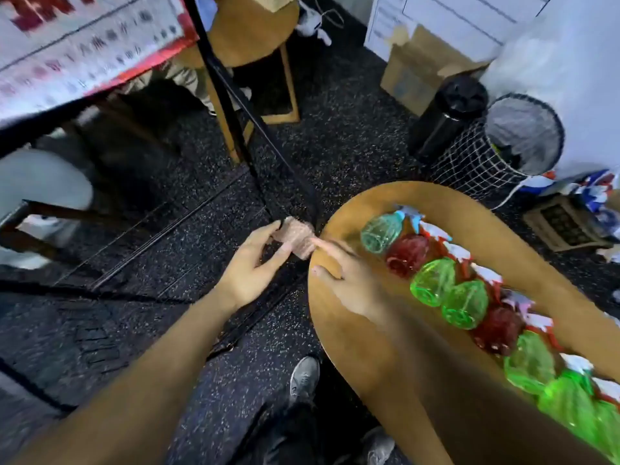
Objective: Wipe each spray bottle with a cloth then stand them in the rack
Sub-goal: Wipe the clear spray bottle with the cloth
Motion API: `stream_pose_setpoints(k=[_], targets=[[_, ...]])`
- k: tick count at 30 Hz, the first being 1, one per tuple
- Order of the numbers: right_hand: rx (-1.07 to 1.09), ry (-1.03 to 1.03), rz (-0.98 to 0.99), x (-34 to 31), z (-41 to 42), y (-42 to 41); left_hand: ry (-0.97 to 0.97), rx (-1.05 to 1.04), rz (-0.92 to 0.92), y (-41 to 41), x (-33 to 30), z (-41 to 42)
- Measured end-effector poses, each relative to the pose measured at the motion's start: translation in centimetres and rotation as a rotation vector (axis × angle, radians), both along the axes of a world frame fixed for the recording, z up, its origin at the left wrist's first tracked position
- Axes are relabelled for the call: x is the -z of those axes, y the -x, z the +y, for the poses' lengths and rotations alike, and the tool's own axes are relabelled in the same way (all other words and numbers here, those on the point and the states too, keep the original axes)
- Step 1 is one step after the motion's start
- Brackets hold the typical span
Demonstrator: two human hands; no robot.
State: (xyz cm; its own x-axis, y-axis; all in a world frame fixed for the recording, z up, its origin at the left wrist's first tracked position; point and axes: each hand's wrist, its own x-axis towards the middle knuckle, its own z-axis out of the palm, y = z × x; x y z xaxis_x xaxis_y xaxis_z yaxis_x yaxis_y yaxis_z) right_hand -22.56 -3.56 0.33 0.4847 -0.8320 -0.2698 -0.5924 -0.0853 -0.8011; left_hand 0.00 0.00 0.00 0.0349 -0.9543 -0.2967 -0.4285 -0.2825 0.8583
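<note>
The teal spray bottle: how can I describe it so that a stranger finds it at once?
Look at the oval wooden table on the right, where a row of spray bottles lies. The teal spray bottle is at the far end of that row, next to a dark red bottle. It is the only bluish-green one; the others are bright green or dark red.

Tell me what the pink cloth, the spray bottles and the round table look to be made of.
Pink cloth, pinched by the left hand: a soft, nubby textile, perhaps microfibre, going by its bumpy matte surface.
Spray bottles: probably translucent coloured plastic, since light glows through the glossy green and red bodies.
Round table: seemingly wood or wood veneer, with a smooth, warm brown, faintly shiny top.
</note>
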Motion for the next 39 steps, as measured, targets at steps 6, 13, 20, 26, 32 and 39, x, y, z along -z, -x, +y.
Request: stream_pose_setpoints(k=[6,13,20,26,32,39], targets=[[0.082,-0.035,0.148,3.7,-2.1,-3.6,-0.124,0.002,-0.058,-0.9,4.3,-1.6],[0.253,-0.03,0.082,5.3,-2.6,-4.8,-0.168,-0.16,0.071,0.0,6.5,-3.6],[0.341,0.058,-0.084,4.1,0.3,-1.3,0.112,-0.275,0.137,2.5,2.5,-2.8],[0.46,0.29,-0.187,2.7,4.6,7.1,0.221,-0.081,0.204,10.9,-0.4,-0.7],[0.547,0.414,-0.242,4.7,9.5,17.9,0.242,0.147,0.407,23.9,2.6,2.0],[0.705,0.529,-0.25,12.4,14.3,27.6,0.243,0.29,0.656,36.0,9.5,5.1]])
